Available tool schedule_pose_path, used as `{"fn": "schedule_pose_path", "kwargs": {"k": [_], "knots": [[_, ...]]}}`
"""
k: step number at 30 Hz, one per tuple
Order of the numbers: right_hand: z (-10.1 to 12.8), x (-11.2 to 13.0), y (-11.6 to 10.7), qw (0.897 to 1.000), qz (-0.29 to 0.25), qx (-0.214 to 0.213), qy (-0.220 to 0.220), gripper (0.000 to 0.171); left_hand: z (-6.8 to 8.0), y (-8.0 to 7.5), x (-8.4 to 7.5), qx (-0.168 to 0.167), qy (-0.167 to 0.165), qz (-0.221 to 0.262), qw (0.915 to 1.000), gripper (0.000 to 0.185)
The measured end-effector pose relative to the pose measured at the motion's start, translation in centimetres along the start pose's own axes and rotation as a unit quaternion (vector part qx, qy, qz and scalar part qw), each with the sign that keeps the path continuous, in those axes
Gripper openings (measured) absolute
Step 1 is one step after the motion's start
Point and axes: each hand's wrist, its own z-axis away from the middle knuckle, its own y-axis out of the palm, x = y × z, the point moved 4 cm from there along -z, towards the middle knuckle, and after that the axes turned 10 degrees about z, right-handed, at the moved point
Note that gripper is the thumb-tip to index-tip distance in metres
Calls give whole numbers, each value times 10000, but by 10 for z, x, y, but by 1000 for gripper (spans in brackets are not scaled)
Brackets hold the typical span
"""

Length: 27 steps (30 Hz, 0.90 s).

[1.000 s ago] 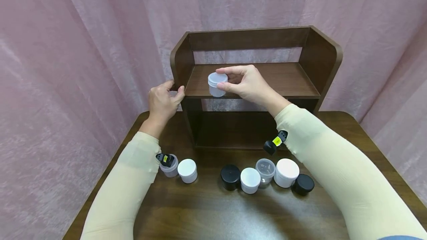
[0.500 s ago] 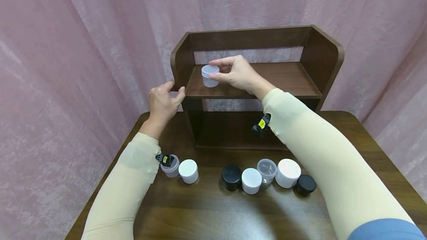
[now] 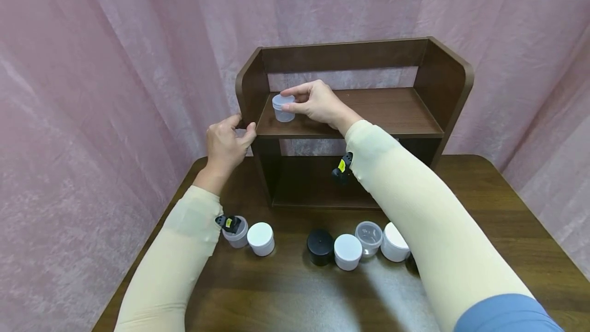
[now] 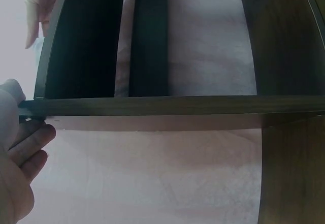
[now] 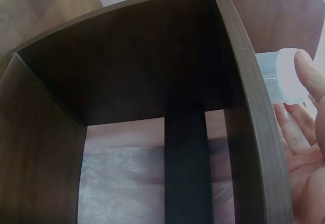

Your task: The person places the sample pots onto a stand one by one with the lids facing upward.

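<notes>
My right hand (image 3: 318, 102) pinches a small translucent plastic jar (image 3: 283, 110) with a lid, thumb on one side and fingers on the other. The jar stands upright at the left end of the upper board of a dark brown wooden shelf (image 3: 373, 111). In the right wrist view the jar (image 5: 277, 76) shows just beyond the board's front edge. My left hand (image 3: 226, 142) grips the shelf's left side panel, thumb in front and fingers behind. The left wrist view shows that hand (image 4: 20, 158) around the panel's edge.
On the table (image 3: 276, 296), a white jar (image 3: 260, 239) and a translucent jar (image 3: 237, 237) stand at left. Further right are a black jar (image 3: 320, 246), a white jar (image 3: 348, 251), a clear jar (image 3: 369, 239) and a larger white jar (image 3: 394, 243). A pink curtain hangs behind.
My right hand has carried the translucent jar leftward and back, from in front of the upper board to over its left end. My left hand has stayed on the side panel.
</notes>
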Motion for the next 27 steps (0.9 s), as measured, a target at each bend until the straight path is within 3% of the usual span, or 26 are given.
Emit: {"fn": "schedule_pose_path", "kwargs": {"k": [27], "knots": [[-20, -5, 16, 9981, 603, -94, 104, 40, 5, -1, 4, -57, 90, -31, 9999, 24]]}}
